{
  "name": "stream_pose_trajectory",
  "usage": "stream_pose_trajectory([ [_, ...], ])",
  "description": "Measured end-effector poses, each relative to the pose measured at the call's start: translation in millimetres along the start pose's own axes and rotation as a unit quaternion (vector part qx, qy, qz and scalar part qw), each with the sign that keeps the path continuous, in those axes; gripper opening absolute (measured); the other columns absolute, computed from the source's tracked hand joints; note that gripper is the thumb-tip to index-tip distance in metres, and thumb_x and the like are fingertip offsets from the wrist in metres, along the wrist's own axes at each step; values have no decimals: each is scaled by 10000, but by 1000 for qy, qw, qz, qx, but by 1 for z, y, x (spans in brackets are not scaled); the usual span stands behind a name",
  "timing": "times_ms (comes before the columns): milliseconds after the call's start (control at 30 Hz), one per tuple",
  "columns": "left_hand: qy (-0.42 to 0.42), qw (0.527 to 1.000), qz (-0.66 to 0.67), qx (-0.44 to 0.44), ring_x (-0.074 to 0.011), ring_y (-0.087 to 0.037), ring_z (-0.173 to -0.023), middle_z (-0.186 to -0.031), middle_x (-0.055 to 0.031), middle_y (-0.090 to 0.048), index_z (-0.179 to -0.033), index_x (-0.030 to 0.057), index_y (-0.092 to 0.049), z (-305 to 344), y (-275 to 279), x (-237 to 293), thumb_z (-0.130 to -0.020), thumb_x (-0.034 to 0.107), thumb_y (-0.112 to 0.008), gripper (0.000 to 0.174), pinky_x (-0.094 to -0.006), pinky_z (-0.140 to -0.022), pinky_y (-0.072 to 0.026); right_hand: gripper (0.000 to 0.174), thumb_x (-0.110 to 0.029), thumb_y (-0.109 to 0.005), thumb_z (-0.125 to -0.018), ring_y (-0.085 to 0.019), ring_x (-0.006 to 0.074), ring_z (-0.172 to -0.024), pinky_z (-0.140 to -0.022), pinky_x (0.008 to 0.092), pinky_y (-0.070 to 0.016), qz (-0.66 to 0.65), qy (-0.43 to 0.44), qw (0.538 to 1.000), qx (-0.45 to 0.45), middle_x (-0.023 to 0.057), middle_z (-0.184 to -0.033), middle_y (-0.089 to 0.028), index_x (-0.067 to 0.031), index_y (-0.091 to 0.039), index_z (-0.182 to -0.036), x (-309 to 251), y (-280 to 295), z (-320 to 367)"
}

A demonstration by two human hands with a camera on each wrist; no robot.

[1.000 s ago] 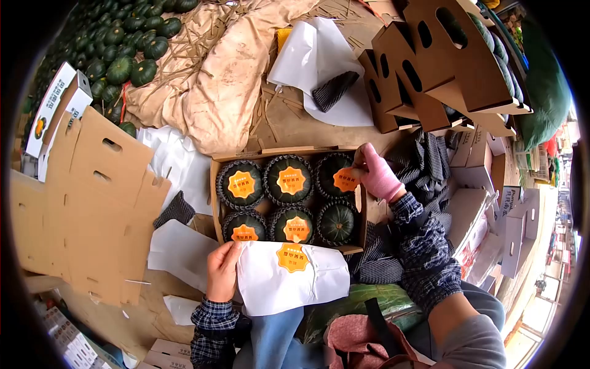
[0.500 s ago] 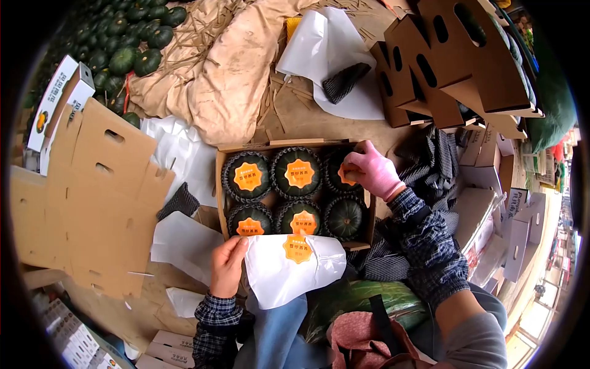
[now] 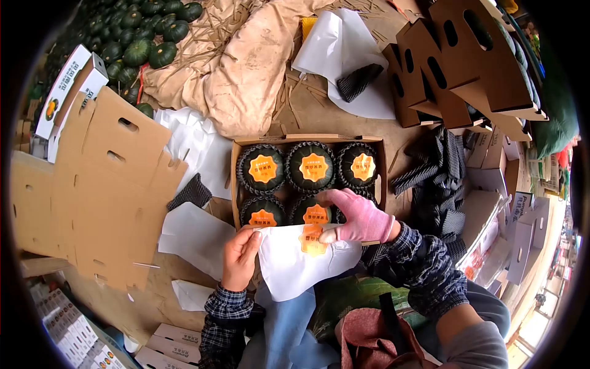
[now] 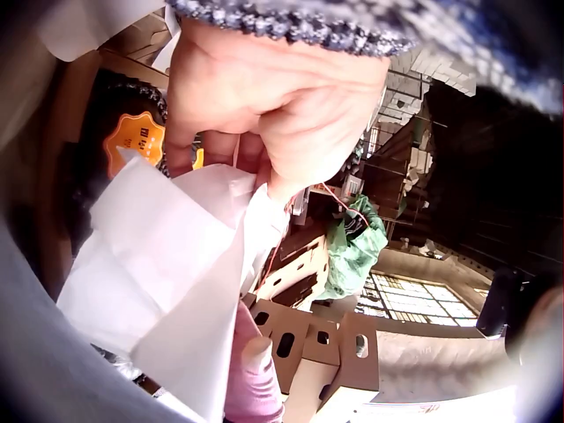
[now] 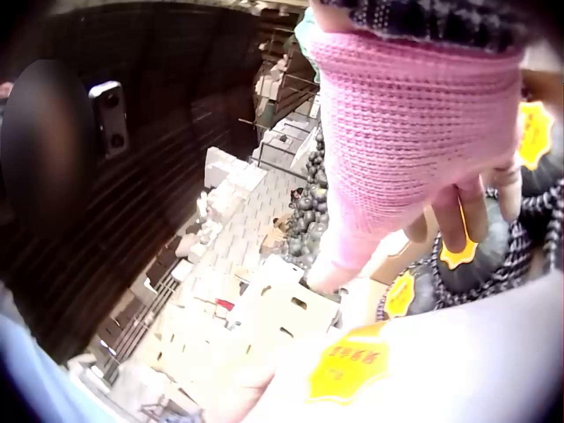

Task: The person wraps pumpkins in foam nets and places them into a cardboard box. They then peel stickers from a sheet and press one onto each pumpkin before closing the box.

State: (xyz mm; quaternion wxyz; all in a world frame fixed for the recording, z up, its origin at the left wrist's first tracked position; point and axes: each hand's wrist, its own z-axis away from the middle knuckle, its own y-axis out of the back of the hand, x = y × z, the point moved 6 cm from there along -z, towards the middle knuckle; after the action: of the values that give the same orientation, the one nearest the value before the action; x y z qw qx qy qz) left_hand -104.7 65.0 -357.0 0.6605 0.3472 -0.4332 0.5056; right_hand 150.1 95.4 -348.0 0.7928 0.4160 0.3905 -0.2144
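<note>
My bare left hand (image 3: 240, 257) pinches the corner of a white sheet (image 3: 289, 264), also seen in the left wrist view, below my left hand (image 4: 264, 106). One orange sticker (image 3: 313, 238) lies at the sheet's top edge. Over that edge is my pink-gloved right hand (image 3: 362, 216), thumb by the sticker, fingers spread apart from it. The right wrist view shows the glove (image 5: 414, 141) above the sheet's sticker (image 5: 348, 363). A cardboard box (image 3: 384, 166) holds several netted dark green pumpkins. The upper right pumpkin (image 3: 356, 182) bears a sticker; my right hand partly hides the lower right one.
Flattened cardboard (image 3: 117, 190) stands at left, beside loose white paper (image 3: 200, 237). Behind are a beige cloth (image 3: 246, 80) and a pile of pumpkins (image 3: 138, 52). Brown boxes (image 3: 473, 67) stand at upper right, with black netting sleeves (image 3: 436, 190) below them.
My right hand has moved from the upper right pumpkin down to the sheet, leaving a sticker on that pumpkin. My left hand keeps its hold. The view has shifted slightly.
</note>
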Motion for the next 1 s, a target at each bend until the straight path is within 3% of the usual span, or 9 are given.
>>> stream_pose_trajectory([
  [133,-38,999,5,14,-78,-570,-866,-960,-23,-625,-1038,-69,-612,2,-2,7,-1026,120,-490,225,-224,-799,-456,465,-142,-834,-706,-687,281,-843,-775,343,-547,-173,-44,984,10,118,-926,-683,-66,-577,-1085,-3,-30,6],
  [233,-32,998,36,29,-75,-578,-867,-974,-25,-627,-1043,-65,-619,5,1,8,-1006,105,-536,192,-218,-786,-464,363,-87,-795,-742,-694,276,-836,-748,323,-547,-180,-52,982,6,122,-882,-686,-55,-598,-1046,-3,-32,13],
  [267,-26,998,53,33,-71,-583,-863,-983,-26,-628,-1050,-63,-625,5,2,8,-986,93,-583,174,-212,-774,-468,288,-4,-743,-811,-674,177,-866,-782,278,-538,-154,-55,986,-16,109,-949,-671,-8,-589,-1054,-12,-26,16],
  [533,-42,996,75,-6,-81,-599,-879,-999,-30,-625,-1042,-57,-634,2,-7,10,-930,23,-644,138,-224,-770,-485,257,-80,-656,-883,-697,329,-878,-757,338,-551,-200,24,978,54,188,-920,-689,-31,-611,-1131,-13,-12,28],
  [633,-22,996,87,-5,-76,-599,-864,-973,-25,-632,-1047,-52,-638,3,-7,8,-927,24,-645,142,-224,-764,-486,323,-79,-688,-805,-674,287,-888,-793,362,-526,-115,109,982,100,120,-969,-684,-95,-661,-1126,-36,0,29],
  [700,1,994,107,-8,-72,-598,-852,-955,-21,-639,-1048,-47,-642,5,-9,7,-927,30,-645,143,-222,-760,-486,377,-99,-688,-685,-589,245,-901,-847,374,-464,197,233,932,196,29,-1045,-621,-157,-719,-1057,-70,13,43],
  [833,56,990,125,13,-60,-588,-810,-926,-5,-662,-1053,-16,-655,10,1,-6,-930,68,-647,150,-212,-751,-474,294,-193,-698,-669,-544,232,-1035,-902,394,-427,105,322,927,163,2,-1153,-588,-231,-735,-959,-93,-4,68],
  [900,55,987,124,82,-61,-585,-819,-938,-4,-662,-1057,-17,-651,15,14,-3,-926,64,-640,155,-218,-758,-475,110,-117,-753,-784,-579,229,-1012,-895,370,-448,-115,302,943,76,35,-1081,-629,-148,-749,-889,-95,17,83],
  [1000,44,966,160,200,-112,-617,-872,-997,-45,-669,-1085,-15,-640,21,56,-1,-953,127,-609,196,-257,-794,-499,348,-11,-724,-823,-641,231,-770,-742,337,-510,-276,14,955,105,76,-855,-661,-58,-610,-1149,6,35,95],
])
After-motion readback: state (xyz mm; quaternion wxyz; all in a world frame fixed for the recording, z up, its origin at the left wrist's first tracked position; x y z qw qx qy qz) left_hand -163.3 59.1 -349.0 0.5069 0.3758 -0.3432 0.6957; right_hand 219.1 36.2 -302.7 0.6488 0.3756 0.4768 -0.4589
